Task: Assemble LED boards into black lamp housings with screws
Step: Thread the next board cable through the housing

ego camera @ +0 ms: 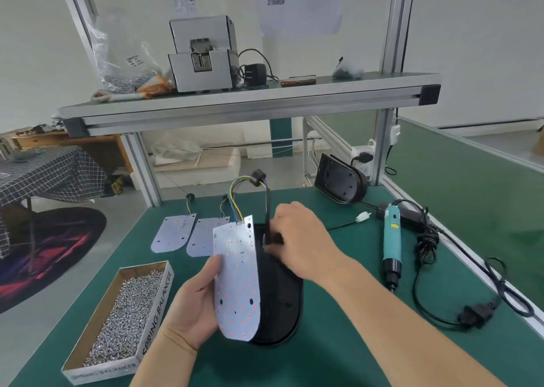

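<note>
Bright, even, diffuse light fills the scene; its source does not show. Shadows on the table (pixel 338 345) are faint and soft-edged. A dull sheen runs along the metal shelf rail (pixel 235 106). The right hand (pixel 297 239) is smeared by motion blur. Wide-angle distortion bows the frame posts (pixel 397 24) near the edges.

At frame centre a white LED board (pixel 237 283) stands tilted against a black lamp housing (pixel 282 307). 2 boards (pixel 173 233) lie flat behind it; screws (pixel 126 313) heap lower left.
</note>
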The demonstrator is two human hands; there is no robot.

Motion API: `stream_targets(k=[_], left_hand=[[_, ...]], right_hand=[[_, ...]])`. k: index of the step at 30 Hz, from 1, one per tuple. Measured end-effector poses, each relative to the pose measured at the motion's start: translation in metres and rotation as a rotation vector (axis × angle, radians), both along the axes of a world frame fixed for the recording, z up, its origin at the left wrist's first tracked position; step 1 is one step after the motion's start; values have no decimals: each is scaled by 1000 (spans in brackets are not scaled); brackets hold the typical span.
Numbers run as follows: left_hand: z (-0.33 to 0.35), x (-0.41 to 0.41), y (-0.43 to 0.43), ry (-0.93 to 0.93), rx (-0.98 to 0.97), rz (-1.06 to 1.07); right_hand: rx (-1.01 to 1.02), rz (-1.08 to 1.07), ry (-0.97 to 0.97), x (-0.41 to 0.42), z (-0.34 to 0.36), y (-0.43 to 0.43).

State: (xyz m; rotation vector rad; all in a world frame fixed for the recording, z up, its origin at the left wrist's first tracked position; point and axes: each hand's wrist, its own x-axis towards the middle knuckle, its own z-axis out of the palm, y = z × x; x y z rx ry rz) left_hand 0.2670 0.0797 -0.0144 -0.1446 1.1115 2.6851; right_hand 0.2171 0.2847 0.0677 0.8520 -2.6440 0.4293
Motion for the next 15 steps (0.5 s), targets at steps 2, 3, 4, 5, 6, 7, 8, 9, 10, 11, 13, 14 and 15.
stream_targets(k=[2, 3, 4, 5, 6, 7, 8, 9, 10, 11, 13, 14, 15], left_hand=[[-1, 1, 0, 9, -35, -1], [-2, 2, -1, 11, -50, 0], [-3, 2, -3, 11, -60, -1], [-5, 3, -5, 10, -65, -3], [-7, 4, -7, 9, -66, -5], [-9, 5, -9, 9, -65, -8], [-10, 5, -11, 11, -67, -12], [-11, 5, -12, 13, -71, -19], [-11, 4, -11, 15, -81, -27], [-11, 3, -10, 15, -95, -37], [-11, 2, -7, 17, -119, -65], [-11, 2, -5, 19, -127, -76], [-10, 2, -4, 23, -131, -86]], right_hand=[[28, -7, -39, -2, -7, -1], [-55, -11, -132, -3, -7, 2], [-205, -17, -266, -5, -5, 6], [-401, -19, -419, -6, 1, 12], [-603, 1, -569, -8, 7, 18], [-768, 30, -690, -10, 14, 24], [-875, 54, -761, -13, 21, 30], [-922, 69, -780, -15, 28, 35], [-913, 78, -760, -17, 34, 37], [-862, 85, -720, -17, 41, 38], [-684, 89, -603, -18, 53, 34], [-573, 89, -513, -19, 57, 31], [-454, 82, -419, -20, 60, 29]])
